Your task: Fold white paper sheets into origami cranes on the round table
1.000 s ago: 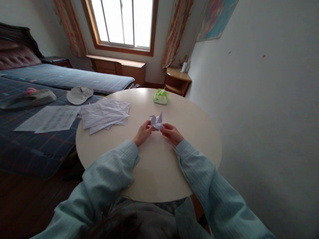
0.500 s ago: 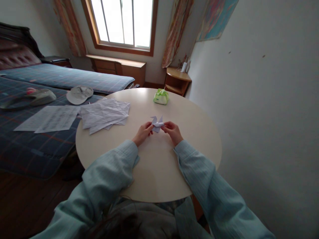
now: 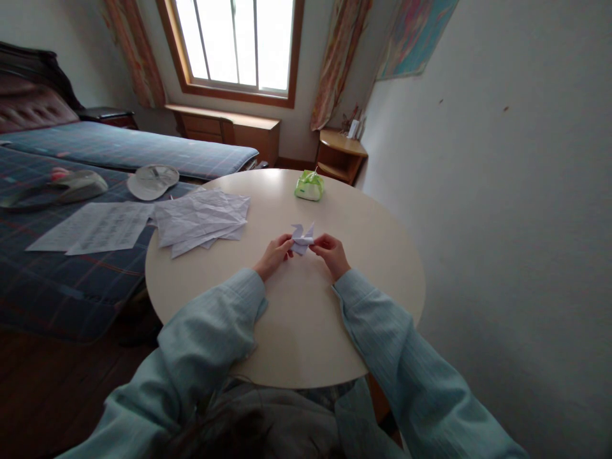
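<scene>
A small white origami crane point(image 3: 301, 241) with pointed tips sticking up is held above the round cream table point(image 3: 306, 331). My left hand point(image 3: 275, 255) pinches its left side between thumb and fingers. On the other side, my right hand point(image 3: 332, 254) has its thumb and fingers closed on the crane's right edge. The fingertips hide small parts of the folded paper.
Crumpled white sheets point(image 3: 203, 220) lie at the table's left edge, beside printed pages point(image 3: 109, 226) on the bed point(image 3: 57, 287). A green tissue pack point(image 3: 309, 186) stands at the back. A pale cap point(image 3: 153, 182) rests on the bed; a wall point(image 3: 502, 223) runs along the right.
The paper crane has turned or tilted slightly, its upper tips shifting a little to the right. Both hands stay in nearly the same place.
</scene>
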{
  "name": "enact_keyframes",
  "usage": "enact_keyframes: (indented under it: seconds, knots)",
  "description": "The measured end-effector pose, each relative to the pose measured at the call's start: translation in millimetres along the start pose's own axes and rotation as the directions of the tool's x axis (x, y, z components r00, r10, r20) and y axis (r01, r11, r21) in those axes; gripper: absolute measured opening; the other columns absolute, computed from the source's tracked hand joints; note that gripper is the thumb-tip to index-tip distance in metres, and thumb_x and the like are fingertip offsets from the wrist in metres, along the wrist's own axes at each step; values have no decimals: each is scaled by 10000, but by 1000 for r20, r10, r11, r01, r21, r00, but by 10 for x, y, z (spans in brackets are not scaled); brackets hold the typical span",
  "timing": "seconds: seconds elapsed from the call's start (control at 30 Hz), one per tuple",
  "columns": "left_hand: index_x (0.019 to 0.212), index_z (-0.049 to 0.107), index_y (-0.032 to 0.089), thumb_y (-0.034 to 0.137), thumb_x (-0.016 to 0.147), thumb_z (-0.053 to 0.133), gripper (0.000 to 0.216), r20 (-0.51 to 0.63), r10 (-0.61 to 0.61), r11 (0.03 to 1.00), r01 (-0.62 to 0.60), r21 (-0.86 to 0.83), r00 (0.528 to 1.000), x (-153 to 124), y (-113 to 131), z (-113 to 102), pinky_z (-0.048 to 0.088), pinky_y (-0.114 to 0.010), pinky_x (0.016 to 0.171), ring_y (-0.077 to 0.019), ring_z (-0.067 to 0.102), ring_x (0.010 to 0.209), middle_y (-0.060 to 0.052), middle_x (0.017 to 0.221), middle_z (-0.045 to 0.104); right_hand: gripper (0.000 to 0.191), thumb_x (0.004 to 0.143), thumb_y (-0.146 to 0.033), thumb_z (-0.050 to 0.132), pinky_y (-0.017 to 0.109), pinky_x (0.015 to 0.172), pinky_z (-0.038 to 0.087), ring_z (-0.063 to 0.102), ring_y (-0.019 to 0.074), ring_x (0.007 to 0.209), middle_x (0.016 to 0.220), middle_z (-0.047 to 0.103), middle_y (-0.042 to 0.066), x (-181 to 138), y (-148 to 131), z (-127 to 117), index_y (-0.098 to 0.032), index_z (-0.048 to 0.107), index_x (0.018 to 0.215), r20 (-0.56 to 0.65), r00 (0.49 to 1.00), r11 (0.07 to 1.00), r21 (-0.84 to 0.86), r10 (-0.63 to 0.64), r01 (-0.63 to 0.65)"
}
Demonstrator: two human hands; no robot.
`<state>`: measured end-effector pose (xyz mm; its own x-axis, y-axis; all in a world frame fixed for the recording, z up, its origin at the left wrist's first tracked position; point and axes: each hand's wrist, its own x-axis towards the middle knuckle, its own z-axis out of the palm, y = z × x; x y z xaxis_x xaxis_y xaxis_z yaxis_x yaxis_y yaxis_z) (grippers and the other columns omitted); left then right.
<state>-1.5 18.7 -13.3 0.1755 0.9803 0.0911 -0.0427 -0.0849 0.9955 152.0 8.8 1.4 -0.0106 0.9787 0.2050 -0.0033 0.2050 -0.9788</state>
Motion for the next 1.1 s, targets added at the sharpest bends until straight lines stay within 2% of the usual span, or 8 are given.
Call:
enact_keyframes:
  seconds: [0.23, 0.53, 0.8, 1.1]
  knots:
    - [811, 571, 125, 216, 743, 469, 153, -19, -18, 1000, 18, -4, 1000, -17, 48, 2, 310, -156, 389, -52, 451, 428, 39, 522, 504, 158, 547, -288, 633, 237, 520, 317, 404, 90, 524, 518, 475, -46, 7, 34, -13, -185, 514, 551, -15, 994, 976, -191, -106, 101]
    - [815, 569, 124, 206, 734, 464, 156, -23, -12, 1000, 12, -11, 1000, 15, -1, 0, 313, -153, 392, -53, 451, 425, 37, 519, 507, 142, 655, -275, 574, 236, 532, 337, 408, 98, 555, 584, 456, -23, -37, -22, -16, -195, 512, 555, 21, 950, 861, -417, -311, 291]
    - [836, 565, 122, 168, 705, 452, 179, 0, -18, 1000, 18, 15, 1000, 8, 9, -2, 323, -155, 400, -52, 453, 430, 40, 537, 505, 150, 676, -245, 571, 244, 531, 335, 425, 102, 551, 600, 476, -12, -45, -41, -15, -195, 519, 544, -24, 942, 821, -499, -334, 278]
    - [847, 567, 122, 159, 695, 450, 196, -11, -25, 999, 25, 21, 1000, 24, -4, 6, 318, -161, 405, -52, 433, 412, 51, 507, 488, 156, 683, -242, 564, 245, 532, 342, 426, 106, 555, 599, 478, -9, -54, -54, -17, -201, 525, 538, -23, 938, 802, -526, -346, 283]
